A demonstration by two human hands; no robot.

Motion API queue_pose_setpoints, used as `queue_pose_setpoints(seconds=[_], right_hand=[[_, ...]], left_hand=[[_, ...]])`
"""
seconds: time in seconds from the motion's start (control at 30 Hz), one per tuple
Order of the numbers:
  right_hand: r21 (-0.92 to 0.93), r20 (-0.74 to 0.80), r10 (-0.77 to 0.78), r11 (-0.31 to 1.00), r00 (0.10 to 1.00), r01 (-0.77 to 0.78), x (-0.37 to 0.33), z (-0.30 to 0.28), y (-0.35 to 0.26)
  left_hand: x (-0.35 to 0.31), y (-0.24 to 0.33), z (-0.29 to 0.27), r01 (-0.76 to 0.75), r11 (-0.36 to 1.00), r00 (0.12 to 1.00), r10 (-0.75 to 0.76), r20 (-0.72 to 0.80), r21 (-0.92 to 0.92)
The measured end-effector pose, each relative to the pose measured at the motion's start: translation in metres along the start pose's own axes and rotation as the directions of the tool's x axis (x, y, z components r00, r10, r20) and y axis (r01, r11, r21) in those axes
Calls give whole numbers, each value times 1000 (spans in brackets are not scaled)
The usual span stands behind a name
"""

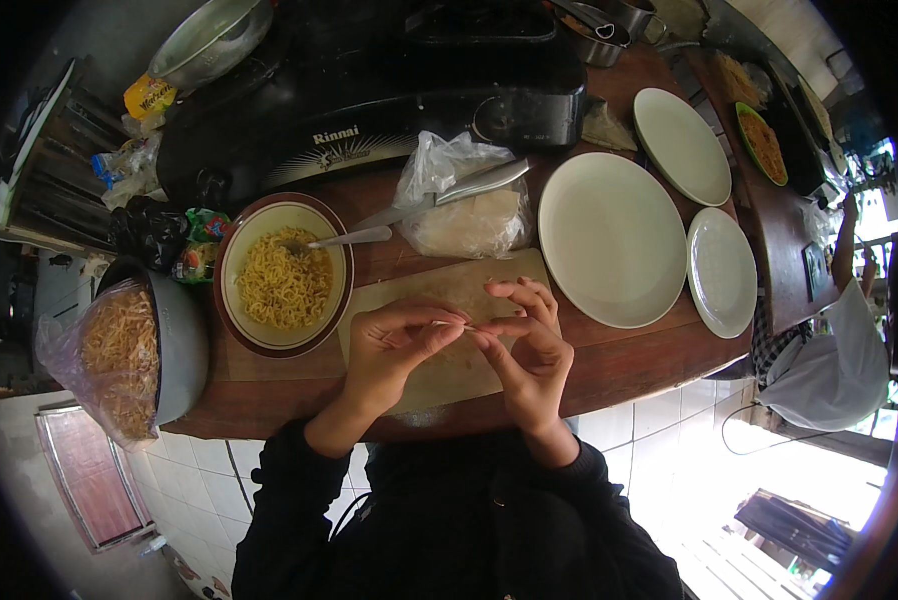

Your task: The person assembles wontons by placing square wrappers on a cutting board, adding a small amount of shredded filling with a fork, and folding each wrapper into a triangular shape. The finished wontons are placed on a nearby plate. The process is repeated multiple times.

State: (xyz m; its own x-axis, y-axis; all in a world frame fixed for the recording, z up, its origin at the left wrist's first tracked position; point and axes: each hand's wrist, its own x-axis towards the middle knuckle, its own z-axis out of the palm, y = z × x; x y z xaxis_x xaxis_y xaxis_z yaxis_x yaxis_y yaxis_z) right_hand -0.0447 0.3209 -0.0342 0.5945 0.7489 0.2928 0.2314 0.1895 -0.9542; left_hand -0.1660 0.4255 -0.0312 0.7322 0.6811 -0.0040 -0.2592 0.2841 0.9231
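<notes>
Above a pale cutting board my two hands meet, fingertips close together. My left hand is closed in a pinch, thumb against index finger. My right hand also pinches with thumb and index finger, its other fingers raised. A small, thin, pale piece seems to lie between the fingertips, too small to name. Left of the board stands a brown-rimmed bowl of yellow noodles with a spoon in it. Behind the board, a knife rests across a clear plastic bag holding a pale, flat stack.
A large white plate and two smaller plates lie to the right. A black gas stove fills the back. At left, a bag of dry noodles sits in a grey pot. Another person is at far right.
</notes>
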Motion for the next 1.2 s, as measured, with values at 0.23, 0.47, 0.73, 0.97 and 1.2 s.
queue_pose_setpoints(seconds=[0.23, 0.47, 0.73, 0.97, 1.2], right_hand=[[131, -21, 137, 982, 990, -133, -3, 2, 5], [687, 15, 416, 656, 909, -312, -13, 13, 18], [663, -22, 359, 704, 933, -255, -11, 16, 15], [474, 44, 225, 853, 973, -219, -2, 6, 8], [625, 39, 308, 735, 951, -264, -1, 9, 6]], left_hand=[[0, 4, 0, 166, 984, 984, -169, -51, -60], [-5, -1, 5, 17, 999, 992, -13, -126, 31], [-7, -3, 6, -73, 992, 991, 84, -103, 101], [-7, 1, 7, -26, 980, 999, 32, -28, 199], [-6, -1, 9, -59, 988, 996, 69, -65, 141]])
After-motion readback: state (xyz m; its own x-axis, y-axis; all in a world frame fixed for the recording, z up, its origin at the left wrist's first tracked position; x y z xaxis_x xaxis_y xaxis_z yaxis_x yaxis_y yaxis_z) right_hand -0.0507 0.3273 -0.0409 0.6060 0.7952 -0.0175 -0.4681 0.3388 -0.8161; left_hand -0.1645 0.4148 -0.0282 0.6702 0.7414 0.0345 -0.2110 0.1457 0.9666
